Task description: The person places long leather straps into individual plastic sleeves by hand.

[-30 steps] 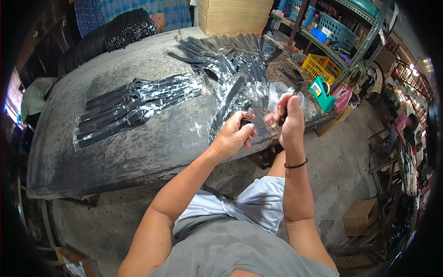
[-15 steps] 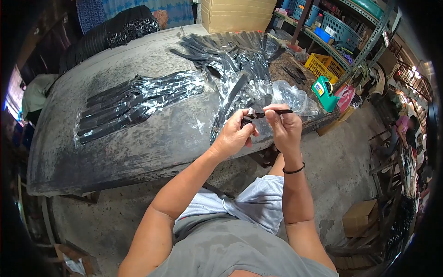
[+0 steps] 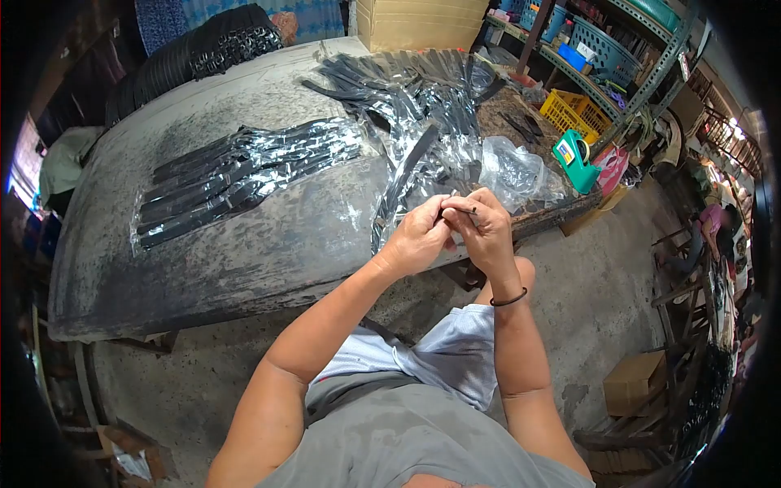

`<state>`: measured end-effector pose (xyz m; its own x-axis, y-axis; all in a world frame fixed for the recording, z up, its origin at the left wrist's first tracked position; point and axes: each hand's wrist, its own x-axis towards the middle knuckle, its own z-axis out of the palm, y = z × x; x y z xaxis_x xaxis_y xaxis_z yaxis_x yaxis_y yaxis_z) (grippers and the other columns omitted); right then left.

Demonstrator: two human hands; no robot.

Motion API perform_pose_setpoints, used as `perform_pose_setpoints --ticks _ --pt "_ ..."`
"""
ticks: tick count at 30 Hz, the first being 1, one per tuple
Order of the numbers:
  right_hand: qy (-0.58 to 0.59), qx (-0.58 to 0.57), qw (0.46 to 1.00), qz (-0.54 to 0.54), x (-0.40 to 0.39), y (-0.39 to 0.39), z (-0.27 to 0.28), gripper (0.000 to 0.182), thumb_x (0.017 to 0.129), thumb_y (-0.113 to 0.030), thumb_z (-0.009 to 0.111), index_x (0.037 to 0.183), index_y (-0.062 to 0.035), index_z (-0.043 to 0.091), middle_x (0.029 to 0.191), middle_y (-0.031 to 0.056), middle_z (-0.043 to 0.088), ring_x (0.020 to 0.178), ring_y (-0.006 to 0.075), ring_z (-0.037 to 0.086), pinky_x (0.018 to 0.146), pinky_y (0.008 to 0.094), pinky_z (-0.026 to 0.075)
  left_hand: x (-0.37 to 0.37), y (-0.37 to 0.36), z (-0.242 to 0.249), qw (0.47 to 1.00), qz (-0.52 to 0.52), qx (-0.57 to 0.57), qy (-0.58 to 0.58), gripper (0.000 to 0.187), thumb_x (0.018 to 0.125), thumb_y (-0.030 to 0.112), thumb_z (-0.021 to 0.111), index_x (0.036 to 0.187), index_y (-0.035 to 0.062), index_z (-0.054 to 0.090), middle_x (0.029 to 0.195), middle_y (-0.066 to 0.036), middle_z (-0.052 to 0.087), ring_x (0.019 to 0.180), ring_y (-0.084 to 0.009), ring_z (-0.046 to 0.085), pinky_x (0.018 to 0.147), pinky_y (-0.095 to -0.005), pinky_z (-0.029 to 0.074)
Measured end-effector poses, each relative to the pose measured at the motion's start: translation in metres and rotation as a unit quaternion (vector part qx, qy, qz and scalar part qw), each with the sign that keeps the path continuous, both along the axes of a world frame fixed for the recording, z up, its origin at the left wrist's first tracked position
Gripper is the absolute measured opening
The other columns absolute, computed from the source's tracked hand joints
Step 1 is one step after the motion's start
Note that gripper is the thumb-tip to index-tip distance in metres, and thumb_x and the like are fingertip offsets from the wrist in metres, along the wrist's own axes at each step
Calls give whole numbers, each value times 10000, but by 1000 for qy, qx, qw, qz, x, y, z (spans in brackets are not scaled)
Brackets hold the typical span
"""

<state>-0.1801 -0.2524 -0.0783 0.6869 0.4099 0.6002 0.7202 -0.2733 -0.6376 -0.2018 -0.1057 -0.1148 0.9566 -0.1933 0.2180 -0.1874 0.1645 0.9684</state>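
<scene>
My left hand [image 3: 416, 237] and my right hand [image 3: 486, 231] meet just above the table's front edge, both closed on a narrow black strap [image 3: 465, 211]. Only a short dark piece of it shows at my right fingers; the rest is hidden between the hands. Beyond them lies a heap of black straps [image 3: 431, 106] in shiny clear plastic. Further left, a flat row of wrapped black straps [image 3: 244, 183] rests on the worn table [image 3: 285, 248]. A crumpled clear plastic bag [image 3: 514, 172] is to the right of the heap.
A green tape dispenser [image 3: 576, 163] stands at the table's right end, near a yellow crate [image 3: 573, 114] and metal shelving [image 3: 651, 37]. A large cardboard box [image 3: 419, 26] and a thick black bundle [image 3: 195, 57] sit at the back. Another person [image 3: 716, 224] is far right.
My right hand has moved left and down against my left hand. The strap, which showed between the hands before, is now mostly covered by fingers.
</scene>
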Motion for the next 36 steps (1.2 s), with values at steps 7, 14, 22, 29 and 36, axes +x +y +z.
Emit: perform_pose_setpoints --ticks 7,14,22,29,36 --pt "53 103 990 85 5 -14 -9 143 830 -81 700 969 -46 703 840 36 576 736 126 581 622 247 487 -6 4 2 999 -37 25 3 297 981 154 489 1252 31 497 862 -4 564 675 -61 532 599 -213 469" --pt "9 109 990 84 -1 -24 -18 235 901 -198 628 1083 -54 668 848 1 563 727 110 514 655 272 438 -18 3 7 985 -13 108 -136 467 954 338 556 1303 33 497 836 12 603 570 -33 494 491 -209 426" --pt "504 232 823 123 -8 -27 -52 468 946 -485 497 990 -28 592 747 -8 561 605 40 531 485 176 425 -16 0 -22 976 -31 51 -210 477 917 438 571 1114 9 636 877 -57 665 682 -85 566 636 -224 473" --pt "352 295 887 52 -9 -18 -40 177 909 -211 649 852 -64 568 669 -36 544 547 22 491 460 176 391 -25 12 -4 964 -86 168 -185 210 949 149 533 1008 0 669 853 -62 647 696 -96 597 631 -230 492" --pt "246 271 930 5 -18 -17 -31 151 896 -169 667 834 -71 571 666 -56 528 553 7 447 484 176 360 -35 3 -6 996 -76 -38 -37 273 959 90 501 1209 -19 492 943 -70 596 831 -117 600 722 -258 496"
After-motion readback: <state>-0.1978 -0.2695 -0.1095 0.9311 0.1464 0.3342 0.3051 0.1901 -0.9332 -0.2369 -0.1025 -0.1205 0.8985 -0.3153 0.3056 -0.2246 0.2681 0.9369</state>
